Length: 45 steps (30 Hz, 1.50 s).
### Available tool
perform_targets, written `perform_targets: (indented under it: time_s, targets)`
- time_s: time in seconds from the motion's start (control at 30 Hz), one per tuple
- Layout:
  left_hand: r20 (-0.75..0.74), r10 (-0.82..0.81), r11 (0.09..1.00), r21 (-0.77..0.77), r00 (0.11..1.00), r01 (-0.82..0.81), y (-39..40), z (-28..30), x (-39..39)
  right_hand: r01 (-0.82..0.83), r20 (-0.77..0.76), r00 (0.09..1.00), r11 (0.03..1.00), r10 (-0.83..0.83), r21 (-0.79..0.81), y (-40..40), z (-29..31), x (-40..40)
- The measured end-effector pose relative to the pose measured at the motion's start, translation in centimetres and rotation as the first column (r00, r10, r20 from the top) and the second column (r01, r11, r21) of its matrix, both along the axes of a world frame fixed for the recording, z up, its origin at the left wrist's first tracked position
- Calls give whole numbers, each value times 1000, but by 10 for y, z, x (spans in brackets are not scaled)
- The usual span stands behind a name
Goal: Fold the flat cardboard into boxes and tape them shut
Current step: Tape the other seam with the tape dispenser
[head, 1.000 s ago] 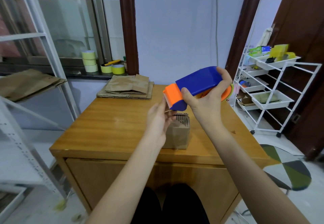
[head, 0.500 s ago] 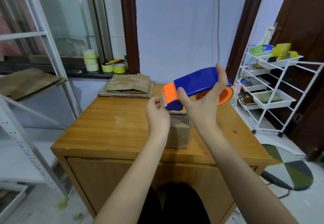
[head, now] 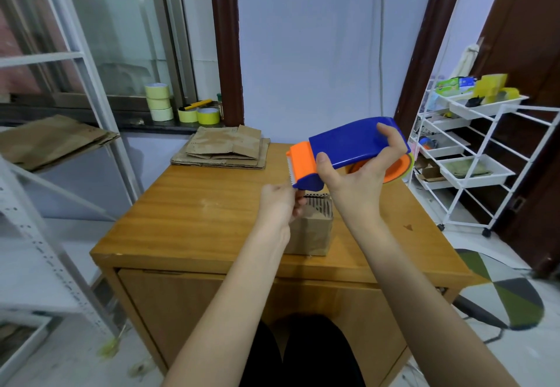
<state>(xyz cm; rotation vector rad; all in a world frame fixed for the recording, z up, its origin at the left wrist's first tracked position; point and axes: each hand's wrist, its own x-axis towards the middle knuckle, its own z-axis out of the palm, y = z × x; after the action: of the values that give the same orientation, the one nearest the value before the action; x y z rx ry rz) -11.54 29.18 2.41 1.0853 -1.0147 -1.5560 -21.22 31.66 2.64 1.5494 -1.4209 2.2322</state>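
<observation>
The right hand (head: 354, 180) grips the blue-and-orange tape dispenser (head: 348, 150) above the small cardboard box (head: 312, 229), thumb on its near side and fingers (head: 389, 136) curled over the blue housing. The dispenser's serrated orange end points left, just above the box's rear left corner. The left hand (head: 278, 204) sits against the box's left side, fingertips bunched at the dispenser's cutting edge; whether they pinch tape cannot be told. The box stands upright on the wooden worktop (head: 194, 216), near its front edge. A stack of flat cardboard (head: 224, 150) lies behind the box at the worktop's rear edge. Yellow tape rolls (head: 181, 107) stand on the window ledge beyond that stack. A white wire rack (head: 472, 156) stands well right of the box.
</observation>
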Motion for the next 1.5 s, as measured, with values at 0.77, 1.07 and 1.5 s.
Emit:
perform_targets:
  time_s: [0.77,1.07,1.5]
  targets:
    - [311,208,893,-447,927,-50,-26,-18,12,111,-24,994,989,-110,93,-4,-3,1]
    - [364,234,913,-402,901,-74,-46,-33,90,124,15,992,987,-127,104,2,4,-38]
    - [183,-19,974,-217,983,59,-65,-16,65,332,-256,930,904,-265,268,5,-10,-48]
